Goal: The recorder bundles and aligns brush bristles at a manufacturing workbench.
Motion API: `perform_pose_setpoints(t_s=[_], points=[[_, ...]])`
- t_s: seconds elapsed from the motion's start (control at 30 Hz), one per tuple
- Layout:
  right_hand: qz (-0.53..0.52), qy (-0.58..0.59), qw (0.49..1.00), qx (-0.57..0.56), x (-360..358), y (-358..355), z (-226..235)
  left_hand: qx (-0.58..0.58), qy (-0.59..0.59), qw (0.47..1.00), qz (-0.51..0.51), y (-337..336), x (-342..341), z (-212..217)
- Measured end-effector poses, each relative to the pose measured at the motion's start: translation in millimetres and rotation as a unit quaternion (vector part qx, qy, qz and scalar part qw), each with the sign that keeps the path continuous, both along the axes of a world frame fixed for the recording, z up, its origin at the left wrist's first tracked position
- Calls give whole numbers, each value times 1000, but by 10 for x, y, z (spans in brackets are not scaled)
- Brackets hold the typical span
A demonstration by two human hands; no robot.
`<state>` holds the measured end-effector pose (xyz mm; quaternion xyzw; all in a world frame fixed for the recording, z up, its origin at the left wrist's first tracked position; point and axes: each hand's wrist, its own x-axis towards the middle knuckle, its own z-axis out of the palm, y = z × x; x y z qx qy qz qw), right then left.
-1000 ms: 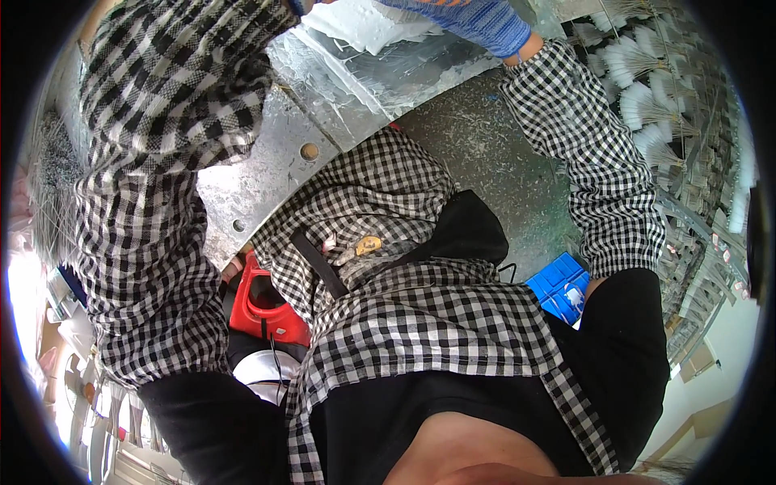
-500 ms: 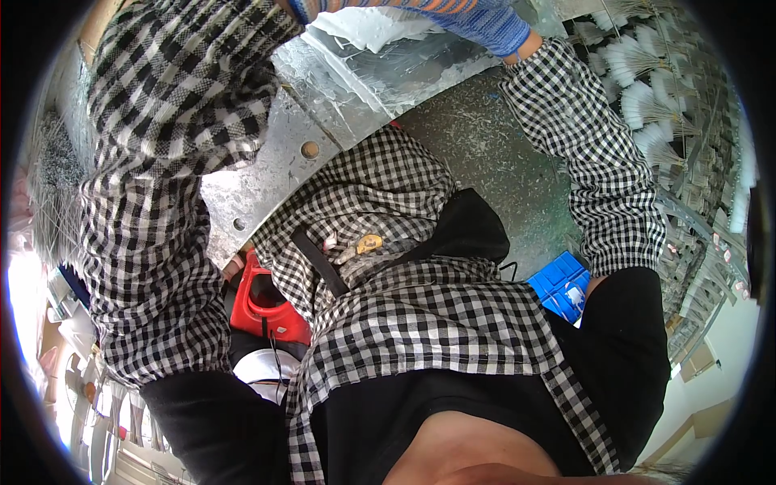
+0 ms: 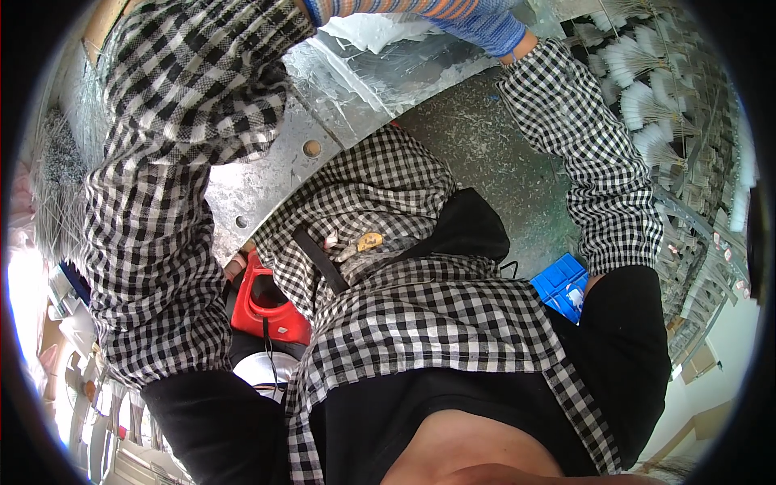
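Observation:
Both my hands are at the top edge of the view, in knitted work gloves and largely cut off by the edge. My left hand (image 3: 347,8), in a glove with blue and orange stripes, reaches in from the left. My right hand (image 3: 495,31), in a blue glove, comes from the right and meets or overlaps the left one. The fingers of both are out of sight, so anything they hold is hidden. Just below them a white, uneven mass (image 3: 373,31) lies on a metal worktop (image 3: 323,101) with white smears.
Bundles of pale bristles on wires (image 3: 647,61) line the right side, and more thin wires (image 3: 61,170) stand at the left. A red plastic stool (image 3: 271,319) and a blue box (image 3: 558,283) are beside my lap. My checked apron (image 3: 428,323) covers my legs.
My left forearm and glove have shifted slightly to the right. My right glove has moved a little left, still at the top edge.

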<state>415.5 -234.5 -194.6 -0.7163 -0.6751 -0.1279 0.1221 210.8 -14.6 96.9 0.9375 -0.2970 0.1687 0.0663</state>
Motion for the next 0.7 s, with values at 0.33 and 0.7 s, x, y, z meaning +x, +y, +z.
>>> perform_pose_setpoints(t_s=[0.33, 0.7], points=[[26, -110, 994, 2, -16, -101, -86, -32, 30, 999, 11, 14, 89, -131], [58, -251, 966, 29, 28, 110, 98, -41, 181, 981, 58, 5, 67, 80]])
